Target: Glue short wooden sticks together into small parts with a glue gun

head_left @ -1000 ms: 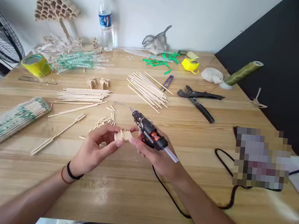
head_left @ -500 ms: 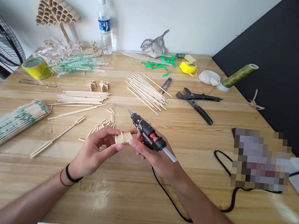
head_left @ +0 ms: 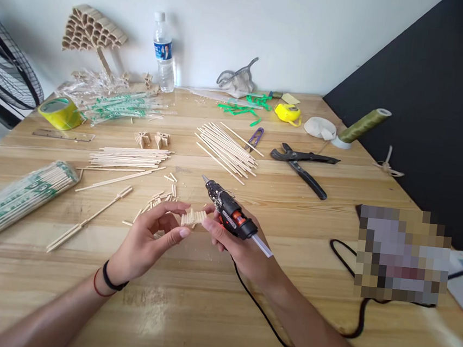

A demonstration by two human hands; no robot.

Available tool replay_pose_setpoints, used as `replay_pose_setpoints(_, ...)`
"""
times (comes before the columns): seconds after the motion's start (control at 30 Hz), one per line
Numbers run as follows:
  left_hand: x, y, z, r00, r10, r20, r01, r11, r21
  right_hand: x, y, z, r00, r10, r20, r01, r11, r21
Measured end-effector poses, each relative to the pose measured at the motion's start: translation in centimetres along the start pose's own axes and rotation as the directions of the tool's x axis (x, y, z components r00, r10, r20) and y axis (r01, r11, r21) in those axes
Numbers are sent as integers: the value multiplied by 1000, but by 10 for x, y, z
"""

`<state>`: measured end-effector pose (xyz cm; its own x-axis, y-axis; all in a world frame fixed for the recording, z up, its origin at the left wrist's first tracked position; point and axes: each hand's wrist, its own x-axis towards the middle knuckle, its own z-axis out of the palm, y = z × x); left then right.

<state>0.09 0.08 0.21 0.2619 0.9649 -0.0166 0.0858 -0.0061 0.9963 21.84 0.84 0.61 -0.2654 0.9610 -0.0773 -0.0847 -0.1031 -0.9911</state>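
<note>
Between my two hands is a small ridged piece of short wooden sticks (head_left: 193, 218) set side by side. My left hand (head_left: 154, 231) curls around its left end, with thumb and index finger at its edges. My right hand (head_left: 244, 245) is wrapped round a black hot glue gun (head_left: 230, 209), whose nozzle points away to the upper left. A clear glue stick (head_left: 262, 246) juts from the gun's back. The right thumb and fingertips also pinch the right end of the piece. Behind the left fingers lie loose cut stick bits (head_left: 159, 196), partly hidden.
Long sticks (head_left: 227, 151) and another row of sticks (head_left: 130, 156) lie farther back. Black cutters (head_left: 303, 167), purple snips (head_left: 255, 138) and a yellow tape measure (head_left: 288, 113) sit right of them. A bagged stick bundle (head_left: 24, 197) is at left. The gun's black cord (head_left: 260, 304) crosses the front right.
The view has tilted up slightly, so the table things appear lower. My left thumb has shifted a little away from the stick piece. The glue gun stays in my right hand.
</note>
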Motion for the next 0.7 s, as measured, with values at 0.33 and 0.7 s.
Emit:
replay_pose_setpoints(0.33,0,-7,0,997,63,-38,-62,997,37,1,-2,0,1000,4,9,-4,1000,-24)
replay_pose_setpoints(0.7,-2,-6,1,999,24,-38,-21,997,78,0,-4,4,997,34,-64,-34,999,14)
